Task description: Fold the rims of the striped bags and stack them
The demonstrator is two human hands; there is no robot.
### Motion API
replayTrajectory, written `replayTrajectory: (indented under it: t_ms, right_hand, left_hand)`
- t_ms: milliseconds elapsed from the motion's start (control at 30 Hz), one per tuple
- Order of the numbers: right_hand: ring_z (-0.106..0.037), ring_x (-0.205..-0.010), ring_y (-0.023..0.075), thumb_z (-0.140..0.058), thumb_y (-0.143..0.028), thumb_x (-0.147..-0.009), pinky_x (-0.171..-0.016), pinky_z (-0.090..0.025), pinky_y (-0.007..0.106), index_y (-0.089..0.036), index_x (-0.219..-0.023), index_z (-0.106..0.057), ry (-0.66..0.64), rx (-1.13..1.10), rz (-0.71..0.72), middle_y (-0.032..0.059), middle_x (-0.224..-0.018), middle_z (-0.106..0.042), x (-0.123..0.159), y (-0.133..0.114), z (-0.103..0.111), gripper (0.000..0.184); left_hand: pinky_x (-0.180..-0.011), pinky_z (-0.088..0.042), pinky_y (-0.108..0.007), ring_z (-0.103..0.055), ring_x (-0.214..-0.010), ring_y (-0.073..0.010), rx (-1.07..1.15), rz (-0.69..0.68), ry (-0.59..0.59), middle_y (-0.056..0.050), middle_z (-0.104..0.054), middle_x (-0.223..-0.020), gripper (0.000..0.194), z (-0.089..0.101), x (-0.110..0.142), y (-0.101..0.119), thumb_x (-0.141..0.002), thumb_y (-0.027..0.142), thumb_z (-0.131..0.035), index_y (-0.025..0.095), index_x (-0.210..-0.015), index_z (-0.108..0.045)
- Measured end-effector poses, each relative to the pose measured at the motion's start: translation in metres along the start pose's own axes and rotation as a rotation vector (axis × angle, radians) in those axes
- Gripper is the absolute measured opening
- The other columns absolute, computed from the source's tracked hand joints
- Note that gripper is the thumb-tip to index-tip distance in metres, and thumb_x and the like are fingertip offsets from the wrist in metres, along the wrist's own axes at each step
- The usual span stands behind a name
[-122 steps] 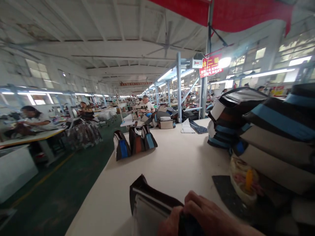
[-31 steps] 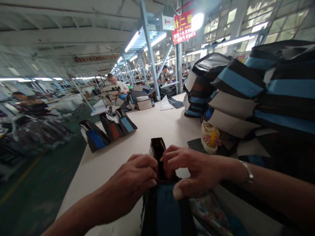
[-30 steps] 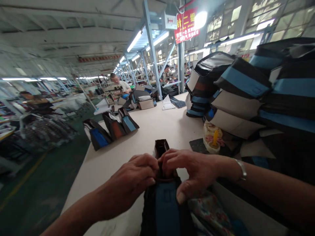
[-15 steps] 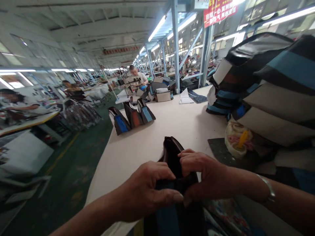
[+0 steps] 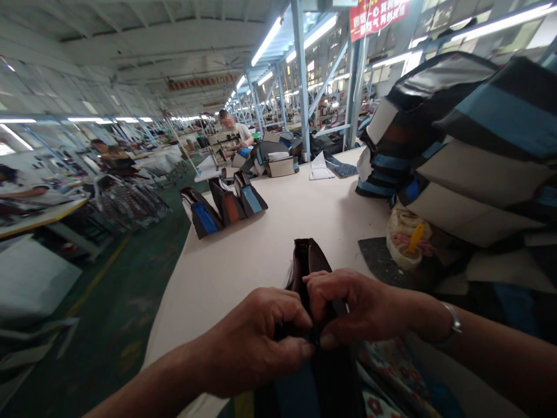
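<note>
A dark bag (image 5: 297, 390) with a blue stripe down its front stands upright below my hands, close to me. Its top is parted, and the brown inner lining (image 5: 300, 268) shows at the far end. My left hand (image 5: 255, 339) pinches the near top edge between thumb and fingers. Right beside it, my right hand (image 5: 363, 307) grips the same edge, its fingers hooked over the rim. The fingertips of both hands nearly meet, and the bit of edge between them is mostly hidden.
Several small striped bags (image 5: 228, 206) stand at the left edge of the white table (image 5: 230, 261). At right, a tub with a yellow-handled tool (image 5: 409, 247) sits on a dark mat, before a tall stack of bags (image 5: 474, 168). A co-worker (image 5: 235, 129) sits beyond the table.
My fingertips have drawn closer together on the bag's edge, and the mouth looks narrower. The whole scene has shifted slightly left as my head turned.
</note>
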State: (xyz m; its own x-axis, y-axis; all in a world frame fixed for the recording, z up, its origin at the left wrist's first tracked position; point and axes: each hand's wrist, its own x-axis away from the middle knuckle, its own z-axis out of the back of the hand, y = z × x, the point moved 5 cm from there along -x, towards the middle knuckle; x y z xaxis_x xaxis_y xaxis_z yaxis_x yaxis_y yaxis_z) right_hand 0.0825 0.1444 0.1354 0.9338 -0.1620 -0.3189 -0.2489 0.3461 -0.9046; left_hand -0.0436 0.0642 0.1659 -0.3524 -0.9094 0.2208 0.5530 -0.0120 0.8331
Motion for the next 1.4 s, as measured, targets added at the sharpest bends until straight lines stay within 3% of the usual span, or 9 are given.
replayTrajectory:
  t_ms: [167,333,600,733,900,1133,1267,1400]
  right_hand:
    - [-0.048,-0.081,0.0126,-0.076,-0.035,-0.083,-0.076,-0.042,0.026,-0.013,-0.084,-0.062,-0.021,-0.084,-0.019,0.0012,-0.082,-0.056,0.000,0.006,-0.002,0.027]
    - [-0.048,-0.084,0.0138,-0.073,-0.034,-0.085,-0.075,-0.042,0.026,-0.013,-0.084,-0.061,-0.011,-0.143,-0.017,0.0020,-0.082,-0.055,0.001,0.007,-0.006,0.025]
    - [-0.047,-0.083,0.0134,-0.072,-0.041,-0.085,-0.073,-0.041,0.024,-0.012,-0.088,-0.063,-0.012,-0.157,-0.078,0.0022,-0.084,-0.055,0.004,0.006,-0.002,0.030]
    - [-0.047,-0.077,0.0122,-0.078,-0.042,-0.076,-0.066,-0.038,0.022,-0.012,-0.083,-0.064,0.076,-0.040,-0.133,0.0006,-0.080,-0.055,0.002,0.001,0.000,0.034]
    - [-0.046,-0.069,0.0102,-0.062,-0.016,-0.074,-0.063,-0.036,0.022,-0.013,-0.073,-0.060,0.159,0.114,-0.110,-0.0009,-0.072,-0.054,0.002,-0.005,-0.001,0.004]
    - [-0.046,-0.070,0.0121,-0.051,-0.008,-0.074,-0.063,-0.034,0.024,-0.016,-0.079,-0.054,0.312,0.409,0.200,0.0000,-0.074,-0.053,0.010,-0.010,-0.008,0.010]
    - [-0.043,-0.071,0.0149,-0.045,-0.008,-0.082,-0.067,-0.037,0.029,-0.016,-0.082,-0.050,0.235,0.681,0.290,0.0033,-0.077,-0.055,0.011,-0.016,-0.016,0.009]
    - [-0.041,-0.068,0.0162,-0.042,-0.009,-0.090,-0.068,-0.039,0.032,-0.015,-0.080,-0.053,0.111,0.965,0.346,0.0044,-0.076,-0.056,0.014,-0.023,-0.020,0.015]
  left_hand:
    - [-0.063,-0.036,-0.023,-0.049,-0.073,-0.0116,-0.016,0.008,0.029,0.001,-0.056,-0.078,0.006,0.002,0.002,0.002,-0.070,0.014,-0.060,0.014,-0.075,-0.062]
    - [-0.062,-0.035,-0.024,-0.047,-0.069,-0.0113,0.015,0.032,0.043,0.001,-0.053,-0.073,0.024,0.002,0.002,0.001,-0.083,0.035,-0.065,0.014,-0.074,-0.061]
    - [-0.065,-0.037,-0.024,-0.051,-0.073,-0.0126,0.035,0.050,0.026,0.000,-0.056,-0.076,0.011,0.000,-0.002,-0.001,-0.080,0.021,-0.056,0.014,-0.074,-0.062]
    - [-0.063,-0.034,-0.024,-0.047,-0.071,-0.0114,-0.002,0.026,0.023,0.002,-0.051,-0.074,0.010,-0.001,-0.005,0.004,-0.080,0.018,-0.053,0.015,-0.070,-0.054]
    - [-0.061,-0.031,-0.026,-0.045,-0.068,-0.0108,-0.193,0.026,0.073,0.003,-0.047,-0.069,0.012,-0.003,-0.005,0.002,-0.081,0.012,-0.049,0.016,-0.070,-0.049]
    - [-0.060,-0.029,-0.026,-0.044,-0.064,-0.0090,-0.274,-0.025,0.064,0.004,-0.047,-0.067,0.023,-0.005,-0.006,0.003,-0.091,0.022,-0.052,0.016,-0.069,-0.049]
    - [-0.060,-0.029,-0.026,-0.044,-0.063,-0.0088,-0.337,-0.070,0.111,0.003,-0.047,-0.066,0.024,-0.007,-0.008,0.000,-0.086,0.013,-0.049,0.017,-0.065,-0.040]
    - [-0.064,-0.031,-0.030,-0.049,-0.065,-0.0124,-0.505,-0.170,0.176,0.000,-0.056,-0.073,0.015,-0.012,-0.002,0.000,-0.086,0.016,-0.046,0.017,-0.072,-0.051]
